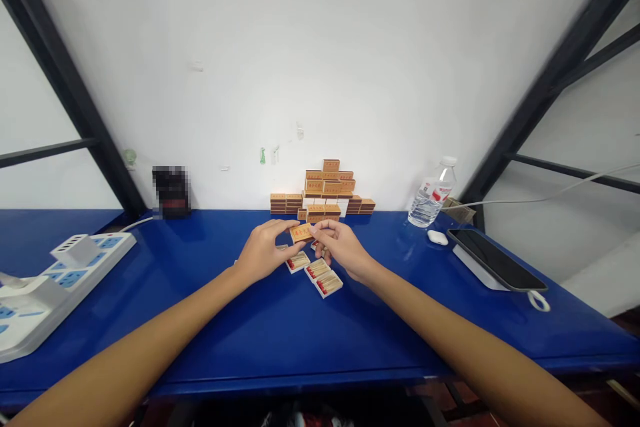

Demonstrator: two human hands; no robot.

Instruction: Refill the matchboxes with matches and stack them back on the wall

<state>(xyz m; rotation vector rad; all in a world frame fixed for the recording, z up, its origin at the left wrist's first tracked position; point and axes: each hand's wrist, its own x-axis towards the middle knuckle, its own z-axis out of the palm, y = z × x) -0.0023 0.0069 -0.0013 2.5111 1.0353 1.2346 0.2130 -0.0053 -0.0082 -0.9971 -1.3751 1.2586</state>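
As it is hovering mid-frame above the blue surface, the matchbox is seeming light and crushable; the left hand and right hand are grasping its short ends in a fingertip grip

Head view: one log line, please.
left hand: holds orange cardboard matchbox | right hand: holds it too | open match trays on blue table

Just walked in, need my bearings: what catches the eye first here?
Both hands meet mid-table: the left hand and right hand pinch one orange matchbox between them. Just below lie open trays of red-tipped matches on the blue table. Behind, a stepped stack of matchboxes stands against the white wall.
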